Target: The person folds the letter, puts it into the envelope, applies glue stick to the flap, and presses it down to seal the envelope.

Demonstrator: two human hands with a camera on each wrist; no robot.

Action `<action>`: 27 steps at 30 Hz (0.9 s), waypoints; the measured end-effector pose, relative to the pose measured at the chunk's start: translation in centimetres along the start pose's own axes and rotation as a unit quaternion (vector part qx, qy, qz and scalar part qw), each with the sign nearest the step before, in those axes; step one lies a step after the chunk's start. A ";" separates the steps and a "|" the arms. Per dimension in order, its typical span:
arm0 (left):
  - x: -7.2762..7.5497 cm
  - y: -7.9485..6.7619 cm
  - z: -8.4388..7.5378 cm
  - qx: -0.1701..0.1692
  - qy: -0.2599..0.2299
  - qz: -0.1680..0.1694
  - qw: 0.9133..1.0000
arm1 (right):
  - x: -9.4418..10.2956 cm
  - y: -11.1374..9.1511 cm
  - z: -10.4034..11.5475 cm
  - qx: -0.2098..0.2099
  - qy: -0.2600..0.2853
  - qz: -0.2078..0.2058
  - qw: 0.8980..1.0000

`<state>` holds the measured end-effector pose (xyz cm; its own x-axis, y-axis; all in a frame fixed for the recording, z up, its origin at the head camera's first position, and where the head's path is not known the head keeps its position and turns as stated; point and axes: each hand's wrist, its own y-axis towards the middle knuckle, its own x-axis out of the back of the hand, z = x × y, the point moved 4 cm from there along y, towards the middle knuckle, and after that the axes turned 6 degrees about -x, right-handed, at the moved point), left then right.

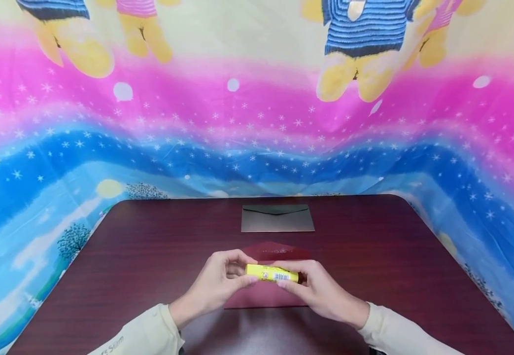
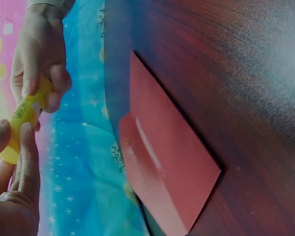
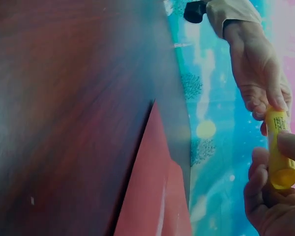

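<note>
Both hands hold a yellow glue stick (image 1: 271,272) level above a red envelope (image 1: 261,295). My left hand (image 1: 221,276) pinches one end between thumb and fingers, and my right hand (image 1: 321,291) grips the other end. Printed text and a barcode show on the tube's side. The envelope lies on the table with its flap open toward the far side. A whitish, shiny streak of what looks like glue marks the flap (image 2: 142,162). In the head view the hands and tube hide part of the envelope.
A dark grey envelope (image 1: 278,219) with its flap folded down lies farther back on the dark reddish-brown table (image 1: 159,236). A printed cloth (image 1: 257,123) with snowflakes and bears hangs behind and beside the table.
</note>
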<state>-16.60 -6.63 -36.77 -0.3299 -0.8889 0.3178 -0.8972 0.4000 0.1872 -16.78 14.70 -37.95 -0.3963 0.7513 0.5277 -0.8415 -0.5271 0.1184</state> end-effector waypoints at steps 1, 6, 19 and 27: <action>0.1 0.1 -0.1 -0.005 0.006 0.000 1.000 | 0.0 0.0 0.0 0.003 -0.018 -0.007 1.000; 0.4 0.5 -0.3 -0.026 0.025 -0.006 0.999 | 0.0 0.1 0.5 0.047 -0.129 -0.051 0.989; -0.6 0.7 0.3 -0.020 0.023 0.004 1.000 | -0.9 0.3 1.5 0.109 -0.260 -0.062 0.957; -0.8 0.7 0.7 -0.009 0.042 0.014 0.999 | -0.1 0.3 0.7 0.025 -0.224 -0.030 0.974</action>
<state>-17.16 -5.75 -37.55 -0.3284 -0.8561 0.3991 -0.8822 0.4290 0.1943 -16.79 14.22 -37.37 -0.1371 0.5389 0.8311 -0.8346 -0.5147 0.1961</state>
